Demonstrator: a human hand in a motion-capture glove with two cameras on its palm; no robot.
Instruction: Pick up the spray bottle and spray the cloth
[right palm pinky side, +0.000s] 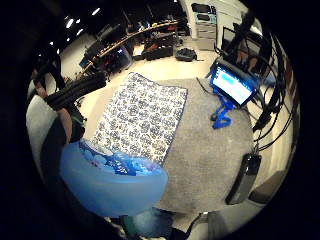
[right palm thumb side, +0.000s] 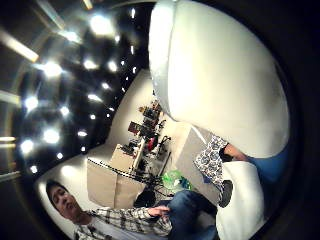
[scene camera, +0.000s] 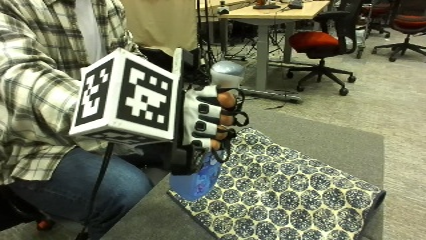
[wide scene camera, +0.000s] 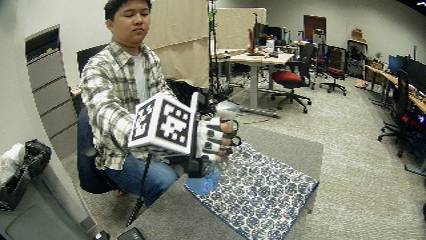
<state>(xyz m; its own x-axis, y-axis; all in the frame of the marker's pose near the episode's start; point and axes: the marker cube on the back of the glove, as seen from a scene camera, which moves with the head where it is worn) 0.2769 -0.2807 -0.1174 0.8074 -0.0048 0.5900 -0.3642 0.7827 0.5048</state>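
Grip (scene camera: 210, 122) wraps the spray bottle (scene camera: 198, 181), raised above the cloth's (scene camera: 286, 195) near corner by the tabletop (scene camera: 333, 137) edge, apparently ready to spray.

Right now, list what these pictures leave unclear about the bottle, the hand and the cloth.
- Bottle nozzle and trigger: in the outside view the hand covers them; only the grey cap and blue base show.
- Spray: none can be made out in any view.
- Cloth: its near corner is cut off by the outside view's lower edge.
- Thumb-side palm view: the white bottle top fills it.
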